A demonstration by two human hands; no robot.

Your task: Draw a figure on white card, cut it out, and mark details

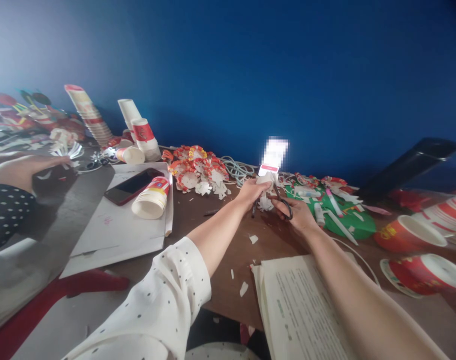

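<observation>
Out over the brown table, my left hand [252, 193] is closed on a small piece of white paper [266, 178]. My right hand [297, 214] grips a pair of dark-handled scissors [287, 208], whose blades point up toward that paper. Below the hands lies a white cut-paper flower shape [266, 203]. Just behind them a lit phone screen [274, 156] leans near the blue wall, its upper part blurred out. A heap of red and white paper-cup cut-outs [199, 170] sits left of my left hand.
A paper cup [151, 199] and a dark phone [132, 186] lie on a white folder [115, 225]. Stacked cups [88, 115] stand behind. Right are a green disc [350, 223] with glue and pens, and cups [410, 233]. Printed sheets [299, 300] lie in front. Another person's hand [27, 170] is left.
</observation>
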